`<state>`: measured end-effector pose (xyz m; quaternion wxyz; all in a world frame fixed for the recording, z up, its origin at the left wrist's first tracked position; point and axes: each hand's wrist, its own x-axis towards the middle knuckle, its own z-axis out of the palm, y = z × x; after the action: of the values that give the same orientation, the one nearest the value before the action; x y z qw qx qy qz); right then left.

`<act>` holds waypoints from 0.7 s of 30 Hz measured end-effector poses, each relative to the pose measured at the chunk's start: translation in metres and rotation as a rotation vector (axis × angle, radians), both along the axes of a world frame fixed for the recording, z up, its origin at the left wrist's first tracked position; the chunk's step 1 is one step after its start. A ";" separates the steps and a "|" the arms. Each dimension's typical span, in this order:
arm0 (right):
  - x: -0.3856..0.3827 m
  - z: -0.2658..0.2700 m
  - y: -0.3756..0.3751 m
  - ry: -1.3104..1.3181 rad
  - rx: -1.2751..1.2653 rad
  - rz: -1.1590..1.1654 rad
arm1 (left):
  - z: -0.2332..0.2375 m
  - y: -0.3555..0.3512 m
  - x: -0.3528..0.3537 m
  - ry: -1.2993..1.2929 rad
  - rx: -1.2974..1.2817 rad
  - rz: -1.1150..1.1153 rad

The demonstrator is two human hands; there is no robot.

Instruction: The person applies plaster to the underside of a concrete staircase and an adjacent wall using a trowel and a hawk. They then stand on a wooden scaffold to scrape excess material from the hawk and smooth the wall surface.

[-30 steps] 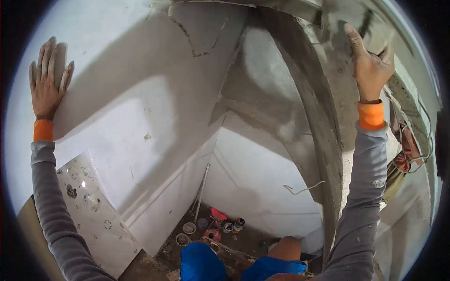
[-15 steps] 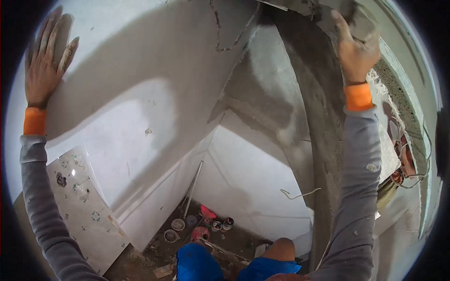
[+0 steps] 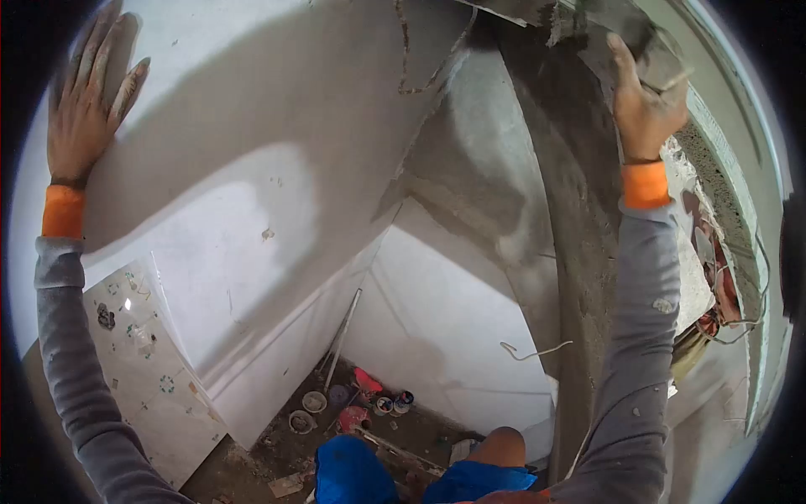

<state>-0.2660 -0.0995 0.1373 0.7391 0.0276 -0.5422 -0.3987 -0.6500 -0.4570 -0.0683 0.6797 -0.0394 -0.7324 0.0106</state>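
Your two bare hands are raised, each below one orange cuff (image 3: pixel 63 212). Your left hand (image 3: pixel 88 126) is open, palm flat on the white wall (image 3: pixel 252 193), fingers apart, gripping nothing. Your right hand (image 3: pixel 646 118) is partly closed, thumb extended, around one grey block-like object (image 3: pixel 665 63); this object lies at upper right, over grey plaster (image 3: pixel 579 101), and whether it touches is too blurred to tell. One patterned panel (image 3: pixel 155 378) leans at lower left; one pale pole (image 3: pixel 342 332) stands in the corner. On the floor beyond your knees, count two pale tubs (image 3: pixel 314 401), two red objects (image 3: pixel 367 380) and two small cans (image 3: pixel 384 406), whose labels are too small to read. One bent wire (image 3: pixel 537 349) shows at right of centre.
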 end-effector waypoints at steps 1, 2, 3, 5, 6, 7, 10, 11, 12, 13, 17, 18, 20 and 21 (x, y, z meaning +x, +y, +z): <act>-0.001 0.000 0.002 -0.009 0.044 0.085 | -0.001 0.001 -0.003 0.096 -0.016 -0.083; -0.003 0.001 0.004 -0.017 0.088 0.171 | 0.000 0.002 -0.011 0.277 -0.035 -0.244; -0.009 0.005 0.007 -0.002 0.133 0.115 | 0.002 0.003 -0.015 0.458 -0.057 -0.406; -0.028 0.018 0.015 0.026 0.219 0.004 | 0.002 0.004 -0.015 0.469 -0.063 -0.420; -0.044 0.017 0.002 0.058 0.307 -0.041 | 0.002 0.003 -0.015 0.474 -0.069 -0.426; -0.051 0.005 -0.015 -0.038 0.203 0.029 | 0.002 0.003 -0.014 0.461 -0.068 -0.422; -0.048 -0.014 -0.031 -0.174 0.077 0.084 | 0.001 0.003 -0.014 0.456 -0.062 -0.424; -0.034 -0.002 -0.014 -0.120 0.158 0.001 | 0.002 0.004 -0.017 0.475 -0.065 -0.434; -0.019 0.008 0.001 -0.068 0.241 -0.083 | 0.001 0.004 -0.019 0.493 -0.065 -0.443; 0.000 0.012 0.008 -0.091 0.193 -0.041 | 0.001 0.004 -0.019 0.479 -0.065 -0.429; 0.034 0.005 0.010 -0.133 0.191 0.015 | 0.001 0.001 -0.020 0.438 -0.066 -0.392; 0.029 0.005 0.010 -0.115 0.238 -0.033 | 0.001 0.001 -0.020 0.432 -0.068 -0.388; 0.009 0.013 0.016 -0.057 0.336 -0.163 | -0.001 0.000 0.001 0.045 -0.037 -0.026; -0.005 0.014 0.013 -0.008 0.392 -0.311 | -0.001 -0.001 0.000 0.033 -0.035 -0.023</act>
<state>-0.2713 -0.0860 0.1511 0.6470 0.0882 -0.4553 -0.6053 -0.6503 -0.4579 -0.0695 0.6910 -0.0593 -0.7202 0.0163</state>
